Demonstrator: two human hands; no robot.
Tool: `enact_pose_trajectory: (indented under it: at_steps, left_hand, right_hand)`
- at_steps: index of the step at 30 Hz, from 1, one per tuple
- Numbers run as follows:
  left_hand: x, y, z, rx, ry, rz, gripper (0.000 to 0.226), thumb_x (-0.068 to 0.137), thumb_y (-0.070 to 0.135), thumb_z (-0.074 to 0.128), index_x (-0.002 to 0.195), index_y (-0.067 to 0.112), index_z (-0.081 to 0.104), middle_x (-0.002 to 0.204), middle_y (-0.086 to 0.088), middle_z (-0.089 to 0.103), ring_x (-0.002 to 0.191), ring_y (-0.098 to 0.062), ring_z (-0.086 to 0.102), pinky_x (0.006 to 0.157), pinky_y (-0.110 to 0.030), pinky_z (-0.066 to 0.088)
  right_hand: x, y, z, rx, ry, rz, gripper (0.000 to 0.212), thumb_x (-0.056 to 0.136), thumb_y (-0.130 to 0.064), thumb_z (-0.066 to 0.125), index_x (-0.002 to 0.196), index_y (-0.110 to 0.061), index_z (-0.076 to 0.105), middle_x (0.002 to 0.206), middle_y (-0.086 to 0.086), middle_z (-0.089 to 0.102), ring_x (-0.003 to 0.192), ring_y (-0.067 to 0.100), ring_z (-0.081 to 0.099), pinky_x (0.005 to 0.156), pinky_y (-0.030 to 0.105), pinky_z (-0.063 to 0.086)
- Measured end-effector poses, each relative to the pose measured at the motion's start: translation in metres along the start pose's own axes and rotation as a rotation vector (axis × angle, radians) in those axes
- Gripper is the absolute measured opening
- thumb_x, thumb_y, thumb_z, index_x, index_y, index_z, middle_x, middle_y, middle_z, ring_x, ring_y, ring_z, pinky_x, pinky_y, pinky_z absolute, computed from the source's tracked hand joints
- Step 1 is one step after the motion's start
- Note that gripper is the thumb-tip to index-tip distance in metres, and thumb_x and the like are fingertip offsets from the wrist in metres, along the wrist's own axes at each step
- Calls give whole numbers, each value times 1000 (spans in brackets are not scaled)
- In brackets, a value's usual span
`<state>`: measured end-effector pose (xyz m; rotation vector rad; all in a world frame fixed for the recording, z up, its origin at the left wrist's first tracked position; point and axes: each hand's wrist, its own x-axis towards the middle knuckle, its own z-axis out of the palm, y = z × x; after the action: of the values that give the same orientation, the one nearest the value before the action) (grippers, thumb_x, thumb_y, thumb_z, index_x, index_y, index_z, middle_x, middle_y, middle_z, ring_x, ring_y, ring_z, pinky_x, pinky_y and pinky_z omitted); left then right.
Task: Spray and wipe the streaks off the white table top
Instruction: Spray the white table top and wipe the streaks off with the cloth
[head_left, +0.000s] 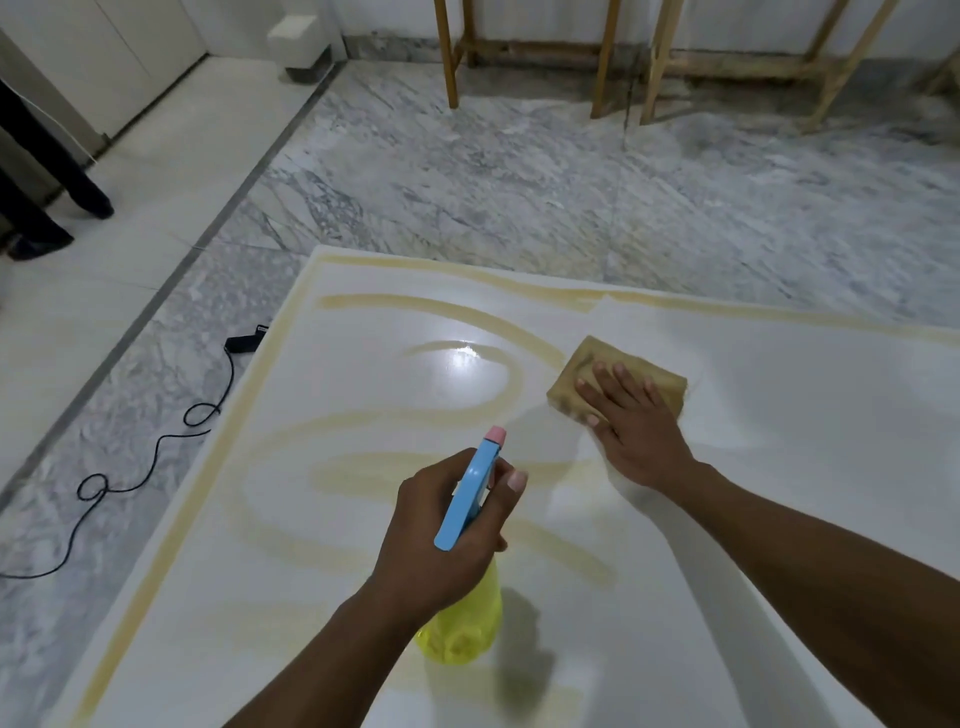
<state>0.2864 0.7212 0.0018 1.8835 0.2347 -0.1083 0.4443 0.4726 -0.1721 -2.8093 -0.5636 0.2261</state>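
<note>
The white table top (779, 467) fills the lower frame, marked with yellowish curved streaks (415, 306) across its left half and along its edges. My left hand (447, 535) grips a spray bottle (470, 493) with a blue head, pink nozzle and yellow body, held above the table near its middle. My right hand (631, 421) lies flat, fingers spread, pressing a tan folded cloth (582, 371) onto the table beside a streak. The table right of the cloth looks plain white.
A black cable (156, 452) with a plug snakes over the marble floor left of the table. Wooden frame legs (605, 57) stand at the far wall. A person's dark trouser legs and shoes (57, 202) are at the far left.
</note>
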Motion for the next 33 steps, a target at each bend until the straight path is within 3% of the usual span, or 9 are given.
enact_pose_trajectory:
  at_steps: [5,9,12,15,19,25,28,30,33]
  left_hand:
    - [-37,-10,-14,18,1,58,28,94,52,71,74,35,65,81,-12,72,64,-24,80,74,-39,63]
    - [-86,-23,-32,18,-7,98,27,95,50,73,73,37,64,77,-11,72,75,-22,81,71,-45,66]
    - [-129,-34,-47,24,-12,116,24,98,39,74,81,25,66,75,-16,69,57,-24,76,62,-33,63]
    - [-174,-48,-63,19,-19,118,23,98,35,74,85,18,68,73,-18,67,54,-24,74,57,-24,58]
    - [-234,-66,-86,37,-33,120,21,99,39,73,84,26,65,76,-15,69,54,-21,75,67,-44,65]
    - [-299,-83,-118,28,-29,126,28,100,42,72,79,24,65,108,-20,76,62,-29,79,66,-50,66]
    - [-317,-82,-126,32,-26,147,29,99,43,72,76,29,61,97,-13,77,58,-27,77,69,-54,66]
    - [-324,-79,-128,42,-31,159,31,99,43,72,75,28,60,89,-14,74,55,-26,76,70,-53,65]
    - [-330,-71,-132,49,-48,174,32,100,45,71,74,29,60,91,-16,74,57,-28,76,72,-53,65]
  right_hand:
    - [-58,-41,16,-11,-8,5,61,98,-50,15,154,-33,31,165,-5,18,154,21,11,119,53,11]
    - [-122,-88,38,5,20,4,59,98,-47,19,154,-33,33,165,-5,21,154,20,13,120,52,12]
    - [-175,-120,59,16,29,-12,57,100,-45,21,154,-33,31,165,-6,20,154,19,12,120,51,11]
    - [-225,-154,78,41,37,-17,55,101,-44,17,155,-35,28,166,-9,16,154,17,7,121,47,5]
    - [-280,-194,98,123,48,5,56,100,-45,13,154,-38,26,165,-14,11,154,12,1,121,43,-2]
    - [-337,-247,116,257,130,2,44,99,-18,43,141,-26,54,153,-5,42,147,14,24,121,46,13]
    - [-355,-265,113,282,206,-7,40,93,-13,51,129,-20,66,138,3,61,137,26,47,113,56,37]
    - [-365,-277,103,302,226,-2,35,94,-7,56,125,-17,69,130,6,67,128,31,58,108,50,44]
    - [-368,-290,72,450,139,111,28,104,-21,48,123,-24,69,122,-4,68,111,18,62,95,29,45]
